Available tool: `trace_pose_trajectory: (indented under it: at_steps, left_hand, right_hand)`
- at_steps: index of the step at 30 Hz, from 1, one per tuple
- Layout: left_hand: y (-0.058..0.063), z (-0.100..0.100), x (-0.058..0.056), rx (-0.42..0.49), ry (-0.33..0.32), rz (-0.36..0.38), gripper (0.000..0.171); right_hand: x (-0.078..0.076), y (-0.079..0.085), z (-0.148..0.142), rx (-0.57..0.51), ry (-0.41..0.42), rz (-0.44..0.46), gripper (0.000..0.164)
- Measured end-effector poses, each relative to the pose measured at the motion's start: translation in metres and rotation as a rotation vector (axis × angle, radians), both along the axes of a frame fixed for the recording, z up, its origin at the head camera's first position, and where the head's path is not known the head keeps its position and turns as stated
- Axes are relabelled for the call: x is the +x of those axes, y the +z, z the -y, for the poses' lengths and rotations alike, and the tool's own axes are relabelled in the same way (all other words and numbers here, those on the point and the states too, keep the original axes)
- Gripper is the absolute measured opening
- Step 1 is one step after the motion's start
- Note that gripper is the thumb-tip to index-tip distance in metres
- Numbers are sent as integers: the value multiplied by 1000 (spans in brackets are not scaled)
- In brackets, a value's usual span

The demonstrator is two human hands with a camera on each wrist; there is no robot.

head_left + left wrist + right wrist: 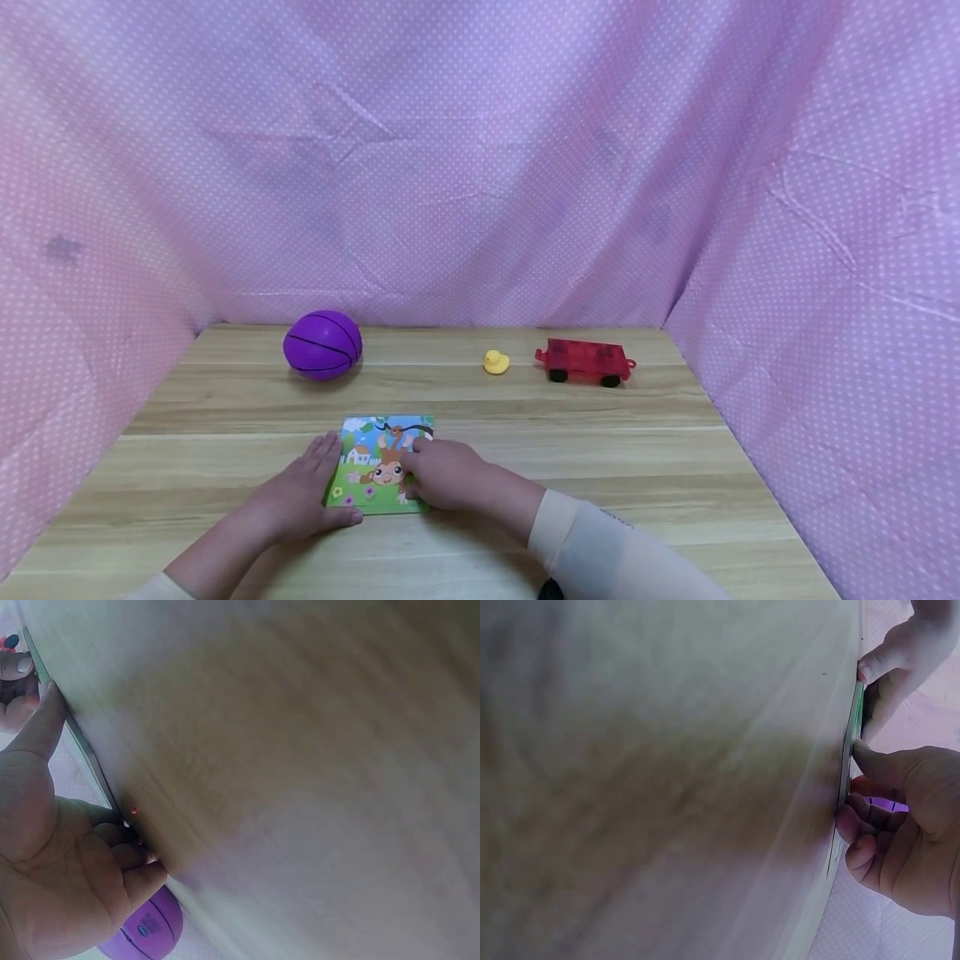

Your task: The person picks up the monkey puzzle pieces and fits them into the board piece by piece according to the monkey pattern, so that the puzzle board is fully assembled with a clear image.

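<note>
A thin square picture board (356, 479) with a cartoon monkey hanging from a branch lies flat on the wooden table. Along its left edge my left hand (296, 492) rests, fingers fairly straight, the thumb by the near-left corner. My right hand (453, 475) covers part of the right side, fingers bent and their tips touching the picture. In the right wrist view the board (849, 742) shows edge-on, with the right thumb and curled fingers (853, 825) against it. Whether they pinch a loose piece or only press is hidden.
A purple ball (322, 346) with black lines sits at the back left of the table (600, 458). Farther right stand a small yellow toy duck (496, 362) and a red toy wagon (585, 360) on black wheels. Pink dotted cloth (450, 167) hangs behind and at both sides.
</note>
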State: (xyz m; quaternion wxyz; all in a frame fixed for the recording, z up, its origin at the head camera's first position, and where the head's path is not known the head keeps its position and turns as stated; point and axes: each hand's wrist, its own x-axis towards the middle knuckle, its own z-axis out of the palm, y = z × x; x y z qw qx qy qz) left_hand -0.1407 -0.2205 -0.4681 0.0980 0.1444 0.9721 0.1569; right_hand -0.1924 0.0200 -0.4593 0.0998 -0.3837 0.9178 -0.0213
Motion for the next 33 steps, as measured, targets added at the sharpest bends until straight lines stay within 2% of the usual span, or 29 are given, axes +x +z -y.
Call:
trace_pose_trajectory:
  at_steps: [5, 10, 18, 25, 31, 33]
  left_hand:
    - [0, 0, -1, -4, -4, 2, 117]
    - [0, 0, -1, -7, -5, 0, 117]
    - [0, 0, -1, -3, -15, -8, 117]
    - [0, 0, -3, 0, -15, 2, 118]
    - [-1, 1, -2, 4, -13, 6, 118]
    - [-3, 1, -2, 4, -10, 2, 118]
  right_hand:
    - [2, 0, 3, 14, -7, -29, 13]
    - [3, 0, 2, 35, 11, -61, 17]
    - [17, 11, -11, 133, 225, -200, 31]
    - [29, 21, -21, 206, 285, -200, 38]
    - [39, 26, -28, 347, 267, -80, 68]
    - [40, 27, -28, 372, 252, -59, 69]
